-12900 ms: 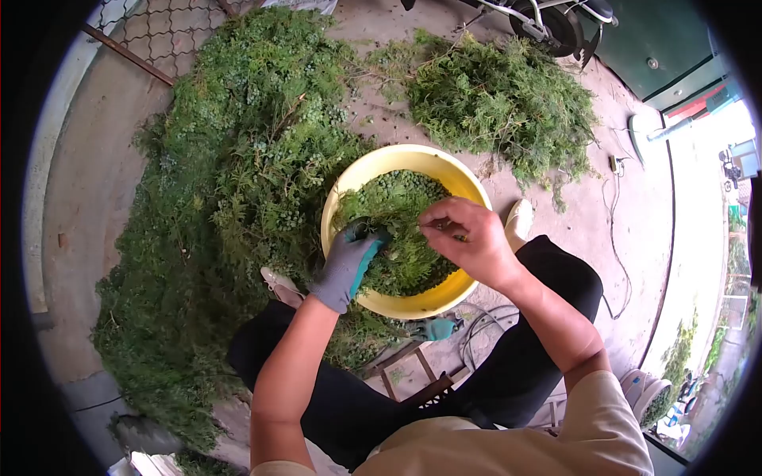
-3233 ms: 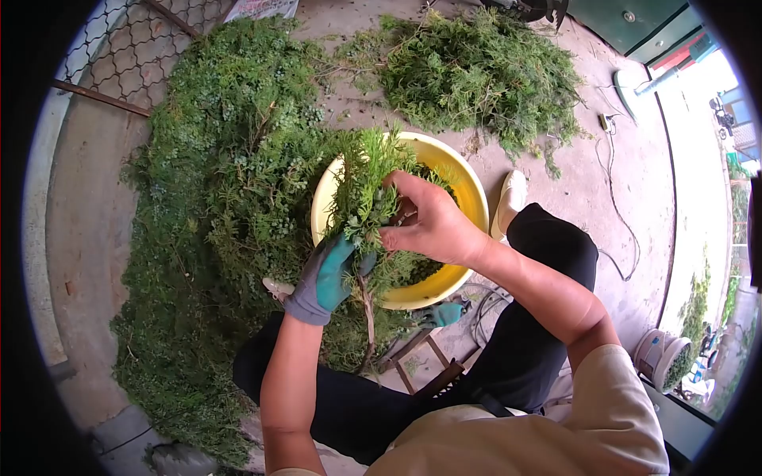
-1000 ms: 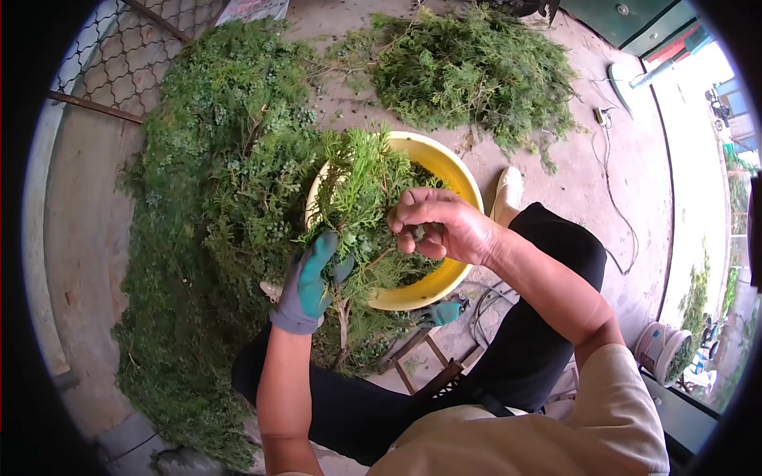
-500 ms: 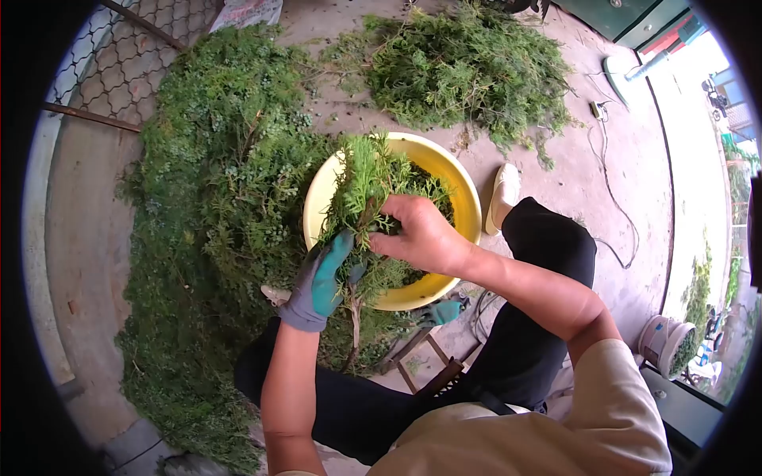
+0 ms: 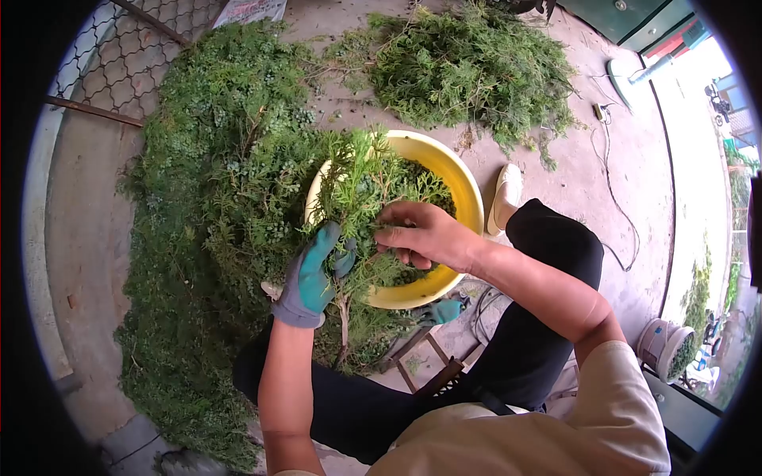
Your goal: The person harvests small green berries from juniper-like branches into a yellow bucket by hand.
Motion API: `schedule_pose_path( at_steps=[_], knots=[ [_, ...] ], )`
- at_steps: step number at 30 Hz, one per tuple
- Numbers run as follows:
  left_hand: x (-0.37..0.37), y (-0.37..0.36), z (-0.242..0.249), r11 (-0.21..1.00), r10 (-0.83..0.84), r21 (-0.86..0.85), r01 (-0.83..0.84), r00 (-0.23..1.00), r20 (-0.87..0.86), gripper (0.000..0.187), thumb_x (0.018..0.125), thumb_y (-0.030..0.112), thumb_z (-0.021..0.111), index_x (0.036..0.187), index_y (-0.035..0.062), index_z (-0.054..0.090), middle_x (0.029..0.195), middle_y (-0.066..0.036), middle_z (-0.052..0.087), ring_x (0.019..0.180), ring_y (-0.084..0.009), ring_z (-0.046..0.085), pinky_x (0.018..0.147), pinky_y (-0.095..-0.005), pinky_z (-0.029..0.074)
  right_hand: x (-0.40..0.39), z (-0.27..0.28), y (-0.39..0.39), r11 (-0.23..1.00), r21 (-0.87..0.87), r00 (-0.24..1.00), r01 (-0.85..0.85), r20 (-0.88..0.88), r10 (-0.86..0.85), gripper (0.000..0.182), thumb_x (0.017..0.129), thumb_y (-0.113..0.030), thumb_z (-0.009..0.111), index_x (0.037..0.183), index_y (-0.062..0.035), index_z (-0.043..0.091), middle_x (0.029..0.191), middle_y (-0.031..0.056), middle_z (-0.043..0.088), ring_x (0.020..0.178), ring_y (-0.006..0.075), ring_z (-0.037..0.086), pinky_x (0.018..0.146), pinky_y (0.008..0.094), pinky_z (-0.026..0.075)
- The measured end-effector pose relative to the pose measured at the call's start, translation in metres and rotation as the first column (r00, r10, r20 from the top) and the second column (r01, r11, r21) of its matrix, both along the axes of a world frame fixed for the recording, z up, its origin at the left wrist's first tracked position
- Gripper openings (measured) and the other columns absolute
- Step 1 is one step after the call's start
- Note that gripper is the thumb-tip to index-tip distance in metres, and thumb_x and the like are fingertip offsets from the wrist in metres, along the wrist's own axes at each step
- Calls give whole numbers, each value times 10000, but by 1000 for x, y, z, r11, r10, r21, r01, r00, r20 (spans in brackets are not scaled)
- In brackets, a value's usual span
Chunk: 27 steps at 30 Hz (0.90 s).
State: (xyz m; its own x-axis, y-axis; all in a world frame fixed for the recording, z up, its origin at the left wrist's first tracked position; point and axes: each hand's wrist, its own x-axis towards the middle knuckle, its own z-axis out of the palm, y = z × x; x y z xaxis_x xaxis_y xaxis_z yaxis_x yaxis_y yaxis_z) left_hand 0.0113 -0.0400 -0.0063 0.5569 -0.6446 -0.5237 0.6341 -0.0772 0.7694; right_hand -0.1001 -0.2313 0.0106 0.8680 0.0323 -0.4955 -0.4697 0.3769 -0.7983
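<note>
My left hand point(image 5: 312, 274), in a grey and green glove, is wrapped round a leafy green branch point(image 5: 353, 186). Its brown stem point(image 5: 344, 321) hangs down below the glove. My bare right hand point(image 5: 425, 236) is at the right side of the same branch with fingers curled and pressed together; what lies between its fingertips is too small to make out. Both hands are over a yellow basin point(image 5: 470, 186), which holds small dark green pieces, partly hidden by the branch and hands.
A large heap of green branches point(image 5: 182, 238) lies left of the basin, a smaller pile point(image 5: 476, 67) beyond it. A spare glove point(image 5: 443, 312) lies near my legs. At the right are a cable point(image 5: 607, 174) and a white bucket point(image 5: 663, 345).
My right hand has moved slightly down and its fingers have curled in more. My left hand has shifted a little left and the branch has turned slightly.
</note>
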Motion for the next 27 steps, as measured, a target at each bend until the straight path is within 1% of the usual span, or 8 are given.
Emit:
schedule_pose_path(
  at_steps=[8, 10, 14, 16, 20, 22, 24, 27],
  knots=[
    [-7, -14, 9, 998, -63, 10, 63, 997, -54, 395, 925, 363, 543, 1225, 106, 530, 1018, 5, 570, 902, -105, 544, 771, -281, 460, 4, -4, 21, 957, -292, 996, 7, 83, 18, 306, 867, -258, 670, 980, 14, 589, 654, 71, 563, 552, 117, 545, 528, 304, 464],
    [-8, -16, 7, 998, 30, 58, -30, 999, -13, 386, 926, 363, 539, 1223, 116, 536, 1019, 5, 569, 927, -113, 542, 812, -293, 471, 6, -12, 19, 760, -640, 925, 111, 346, 157, 314, 881, -288, 647, 934, 18, 598, 626, 65, 549, 559, 123, 549, 539, 310, 460],
    [-7, -11, 0, 995, 59, 80, -61, 998, 26, 336, 924, 367, 541, 1175, 143, 560, 987, 11, 570, 917, -112, 541, 829, -297, 476, 6, 4, 1, 906, -421, 975, 31, 211, 65, 303, 890, -290, 625, 849, 10, 608, 609, 33, 526, 544, 110, 515, 521, 293, 433],
    [-5, -8, -1, 987, 98, 122, -101, 995, 31, 286, 923, 377, 549, 1113, 165, 578, 954, 14, 568, 900, -114, 544, 812, -307, 485, 3, 13, -12, 992, -112, 998, 59, 17, -57, 272, 904, -280, 610, 760, -58, 549, 579, -41, 445, 484, 47, 399, 432, 219, 303],
    [-1, -1, -4, 995, 20, 96, -25, 998, 61, 257, 921, 374, 561, 1077, 171, 582, 933, 18, 564, 882, -113, 552, 795, -312, 493, -4, 16, -19, 969, -200, 989, 143, 2, -146, 272, 865, -249, 637, 742, -9, 606, 584, -30, 475, 517, 56, 435, 478, 251, 370],
    [-3, -5, -5, 990, 50, 132, -56, 997, 53, 253, 919, 366, 571, 1076, 169, 586, 924, 21, 566, 859, -105, 555, 778, -305, 497, -7, 10, -13, 925, -316, 977, 211, 87, -194, 318, 858, -258, 642, 674, -7, 575, 545, 12, 474, 477, 99, 431, 474, 270, 377],
    [-4, -9, -2, 992, 58, 111, -62, 998, 39, 242, 921, 358, 571, 1069, 168, 586, 923, 24, 567, 857, -102, 555, 782, -301, 497, -8, 15, -11, 479, -746, 868, 464, 492, -75, 342, 852, -274, 646, 656, -5, 568, 519, 76, 456, 448, 168, 416, 464, 291, 379],
    [-7, -16, 0, 991, 86, 95, -90, 995, 45, 235, 928, 380, 545, 1035, 175, 587, 909, 31, 571, 843, -88, 542, 750, -280, 484, -11, 27, -13, 428, -749, 841, 506, 539, -50, 351, 840, -246, 672, 622, -8, 534, 516, 102, 435, 435, 201, 381, 441, 313, 353]
  ],
)
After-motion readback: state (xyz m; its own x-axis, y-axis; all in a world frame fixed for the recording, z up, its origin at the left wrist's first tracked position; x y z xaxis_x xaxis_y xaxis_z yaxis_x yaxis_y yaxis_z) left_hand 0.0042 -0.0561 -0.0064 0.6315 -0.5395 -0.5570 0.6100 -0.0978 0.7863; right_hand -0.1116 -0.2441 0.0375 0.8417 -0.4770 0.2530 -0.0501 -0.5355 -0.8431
